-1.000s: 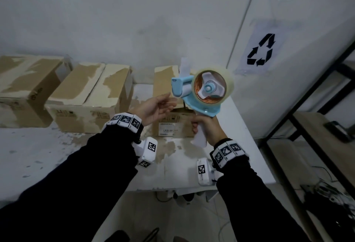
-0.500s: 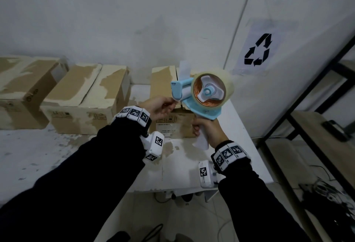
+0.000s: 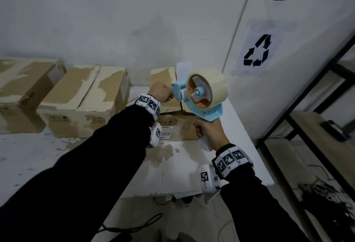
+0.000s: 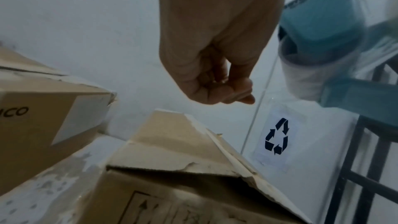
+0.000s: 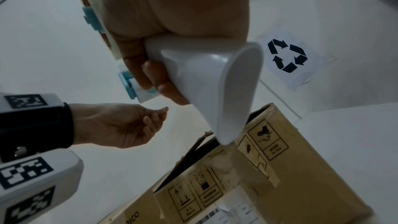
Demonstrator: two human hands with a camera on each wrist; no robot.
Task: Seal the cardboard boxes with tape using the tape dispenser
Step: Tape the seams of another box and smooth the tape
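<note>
Right hand (image 3: 209, 132) wrapped tight around the white plastic handle of the blue tape dispenser with its roll of clear tape (image 3: 203, 95), held up in the air above the white surface (image 3: 192, 165). Roll sits straight above that hand's knuckles, blue front end poking off toward the left hand (image 3: 162, 93). From the right wrist view, fingers (image 5: 150, 74) curled round the handle, butt end of the handle sticking out past them.

Left hand up level with the dispenser's front end, just beside it, fingers curled in with thumb against fingertips (image 4: 232, 94). Might be pinching the clear tape end, can't really tell from any view.

Brown cardboard box with torn white top flaps (image 3: 172, 126) down on the surface right below and behind both hands, flaps a bit open at the seam. Middle cardboard box with peeled white top (image 3: 82, 105) well off to the left of the left hand, and a third brown cardboard box (image 3: 23, 92) further left still.

Recycling-symbol paper sign (image 3: 257, 51) taped on the wall up right of the dispenser.
</note>
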